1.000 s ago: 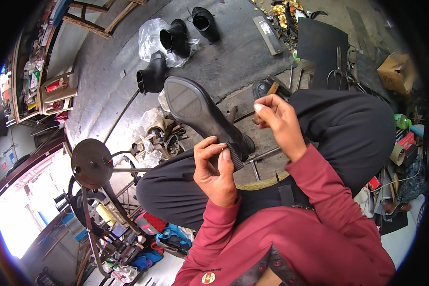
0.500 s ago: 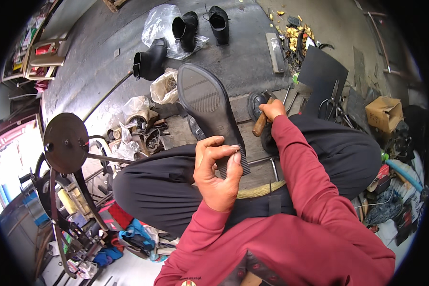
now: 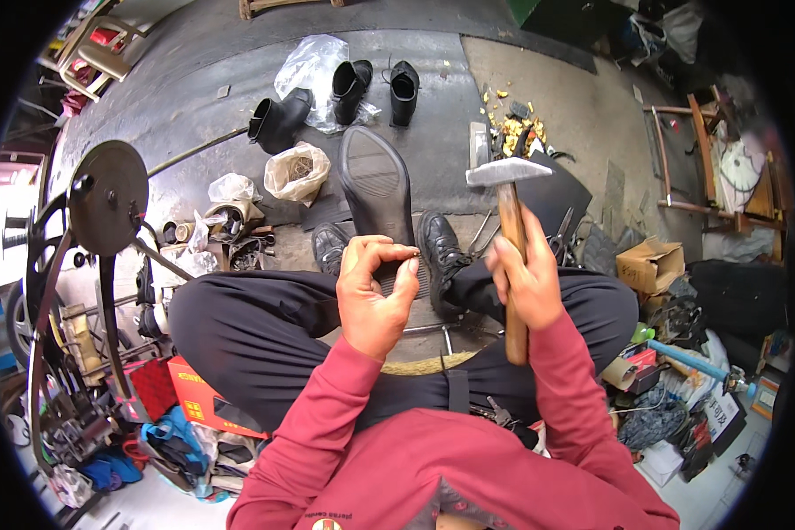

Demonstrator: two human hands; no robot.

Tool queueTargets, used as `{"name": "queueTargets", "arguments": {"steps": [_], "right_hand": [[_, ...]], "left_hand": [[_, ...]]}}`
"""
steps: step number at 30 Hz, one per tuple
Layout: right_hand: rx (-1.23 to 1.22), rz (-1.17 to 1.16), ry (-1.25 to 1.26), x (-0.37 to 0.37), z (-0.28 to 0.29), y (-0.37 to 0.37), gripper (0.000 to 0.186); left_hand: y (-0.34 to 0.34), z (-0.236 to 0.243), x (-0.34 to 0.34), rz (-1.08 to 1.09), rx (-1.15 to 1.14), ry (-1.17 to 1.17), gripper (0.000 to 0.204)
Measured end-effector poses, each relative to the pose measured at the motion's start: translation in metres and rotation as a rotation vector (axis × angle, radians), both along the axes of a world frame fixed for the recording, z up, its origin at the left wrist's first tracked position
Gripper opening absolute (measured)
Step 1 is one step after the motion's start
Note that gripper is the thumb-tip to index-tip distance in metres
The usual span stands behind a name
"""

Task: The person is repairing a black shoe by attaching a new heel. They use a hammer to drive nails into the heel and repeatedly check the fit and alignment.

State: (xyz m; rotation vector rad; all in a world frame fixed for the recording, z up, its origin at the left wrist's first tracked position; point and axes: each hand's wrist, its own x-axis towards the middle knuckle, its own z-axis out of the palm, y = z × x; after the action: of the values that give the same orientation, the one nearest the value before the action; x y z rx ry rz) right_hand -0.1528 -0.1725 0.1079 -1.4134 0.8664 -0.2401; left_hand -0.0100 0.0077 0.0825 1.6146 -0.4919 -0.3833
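A shoe with its dark sole [image 3: 374, 172] turned up stands between my knees, heel end toward me. My left hand [image 3: 371, 296] is closed in a pinch over the heel end, with a tiny dark piece at the fingertips, too small to name. My right hand [image 3: 530, 278] is wrapped round the wooden handle of a hammer [image 3: 509, 171]. The hammer is raised to the right of the sole, its metal head up and away from me. How the shoe is propped from below is hidden.
Black boots [image 3: 280, 119] and a clear plastic bag [image 3: 314, 69] lie on the mat ahead. A white bag [image 3: 297, 173] sits left of the sole. A machine with a round wheel [image 3: 109, 196] stands at left. Scissors [image 3: 560, 234] and a cardboard box [image 3: 650, 266] are at right.
My right hand has lifted the hammer from beside the right shoe and turned it head up. My left hand keeps its pinch over the heel. The view has shifted to the right.
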Motion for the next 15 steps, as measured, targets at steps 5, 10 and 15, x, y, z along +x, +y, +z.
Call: {"name": "queueTargets", "arguments": {"steps": [5,10,15], "right_hand": [[-0.244,0.452,0.015,-0.025,0.078,0.020,0.063],[-0.554,0.612,-0.122,-0.013,0.090,0.032,0.067],[-0.638,0.666,-0.048,-0.002,0.094,0.032,0.065]], "left_hand": [[0.000,-0.007,0.001,0.010,-0.011,-0.093,0.013],[0.001,-0.010,0.001,0.013,-0.017,-0.115,0.012],[0.002,-0.010,0.000,0.006,0.009,-0.108,0.011]]}}
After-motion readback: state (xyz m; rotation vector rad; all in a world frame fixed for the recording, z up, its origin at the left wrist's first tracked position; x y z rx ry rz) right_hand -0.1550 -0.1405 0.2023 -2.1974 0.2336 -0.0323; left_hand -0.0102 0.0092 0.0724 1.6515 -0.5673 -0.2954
